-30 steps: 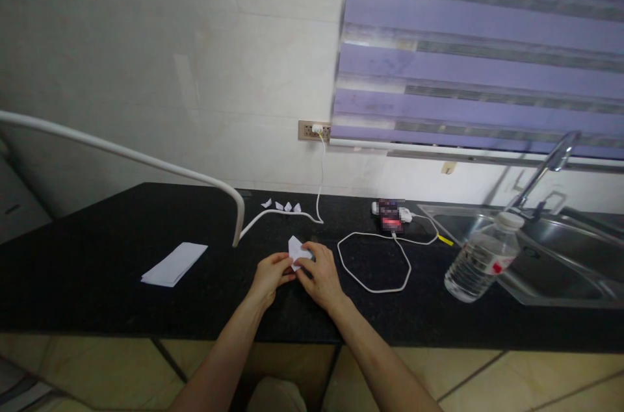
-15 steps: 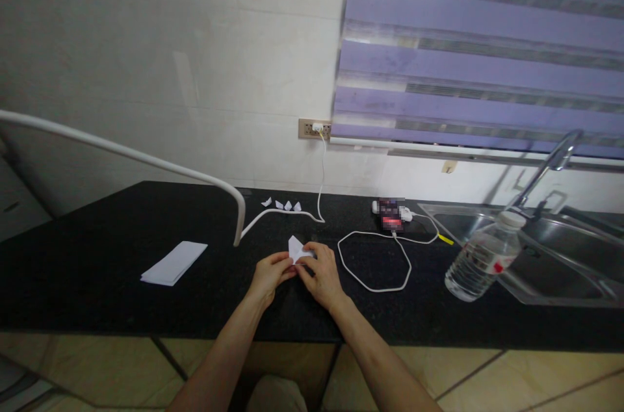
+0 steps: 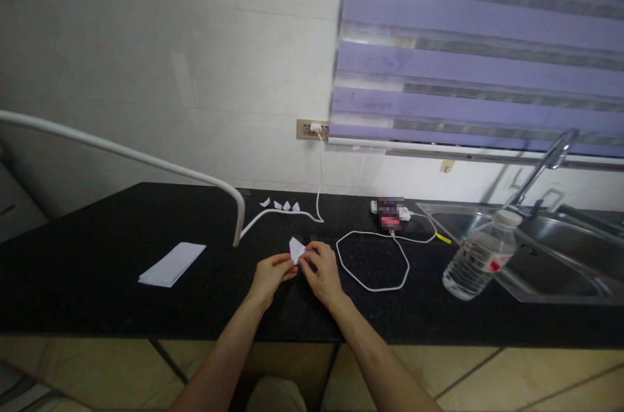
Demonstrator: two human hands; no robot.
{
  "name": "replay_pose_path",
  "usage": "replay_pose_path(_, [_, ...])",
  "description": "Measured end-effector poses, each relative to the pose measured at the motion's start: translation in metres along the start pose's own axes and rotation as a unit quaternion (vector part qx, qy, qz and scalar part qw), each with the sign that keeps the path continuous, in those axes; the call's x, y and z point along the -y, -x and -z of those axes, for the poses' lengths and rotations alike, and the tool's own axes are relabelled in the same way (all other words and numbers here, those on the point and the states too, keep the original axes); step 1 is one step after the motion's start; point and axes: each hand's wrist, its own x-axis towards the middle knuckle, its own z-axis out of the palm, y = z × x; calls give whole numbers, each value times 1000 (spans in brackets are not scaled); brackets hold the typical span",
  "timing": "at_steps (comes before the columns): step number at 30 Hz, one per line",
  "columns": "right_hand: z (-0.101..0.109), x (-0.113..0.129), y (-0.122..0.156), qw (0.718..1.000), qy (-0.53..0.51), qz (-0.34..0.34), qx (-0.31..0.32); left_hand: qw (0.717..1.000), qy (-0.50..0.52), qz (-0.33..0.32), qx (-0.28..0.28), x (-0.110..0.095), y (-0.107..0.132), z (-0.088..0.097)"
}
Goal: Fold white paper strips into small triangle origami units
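Paper (image 3: pixel 296 249), white and folded small, sits between the two hands over the black counter (image 3: pixel 73 295). The left hand (image 3: pixel 270 273) pinches its near left side between thumb and fingers; the right hand (image 3: pixel 323 273) has thumb and forefinger closed on its right side. One sharp corner points away from the person, toward the wall (image 3: pixel 263 74), tipped slightly left; another points right, into the right hand's fingertips. The part that shows is longest front to back, so its long axis runs from the person toward the wall. Fingers cover some of its near end, and whether it touches the counter I cannot tell.

Just beyond, a white cord (image 3: pixel 240 210) comes in from the left, bends on the counter and rises to a plug in the wall socket (image 3: pixel 305 129). Behind the cord, near the wall, four small folded pieces (image 3: pixel 286 206) of white paper form a row, the leftmost a little apart. Well to the left lies a stack of white sheets (image 3: pixel 173 264), its long axis slanting away and to the right. Near the right hand, a looped cable (image 3: pixel 373 289) leads to a dark device (image 3: pixel 387 212), partly blurred. Farther right, a clear bottle (image 3: pixel 480 259) with a white cap is just beside the steel sink (image 3: pixel 560 269).
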Motion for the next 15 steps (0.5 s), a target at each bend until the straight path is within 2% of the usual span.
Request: replay_pose_path(15, [-4, -4, 0, 1000, -8, -18, -24, 999, -44, -23, 16, 2, 2, -1])
